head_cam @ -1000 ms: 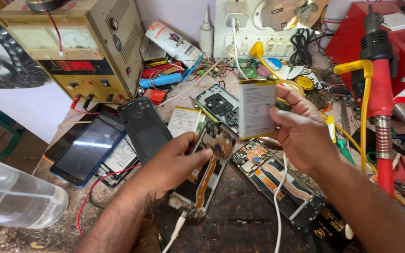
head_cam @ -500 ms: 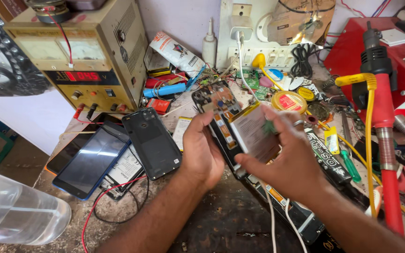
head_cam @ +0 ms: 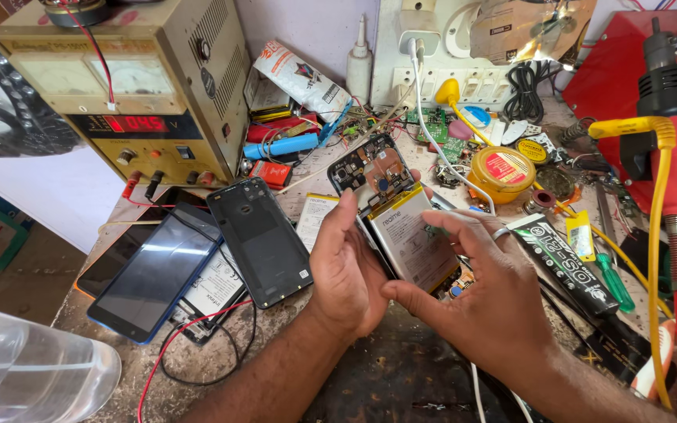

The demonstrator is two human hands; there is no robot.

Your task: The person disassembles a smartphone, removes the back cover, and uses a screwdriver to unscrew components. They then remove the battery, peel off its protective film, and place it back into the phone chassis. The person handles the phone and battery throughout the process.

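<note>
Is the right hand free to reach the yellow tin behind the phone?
Probably not yet: the right hand is pressing the battery into the opened phone. The yellow tin itself sits uncovered.

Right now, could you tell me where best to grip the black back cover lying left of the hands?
Probably the black back cover by its two long edges, coming from above: it lies flat and narrow, its near end overhangs the blue-edged phone.
</note>
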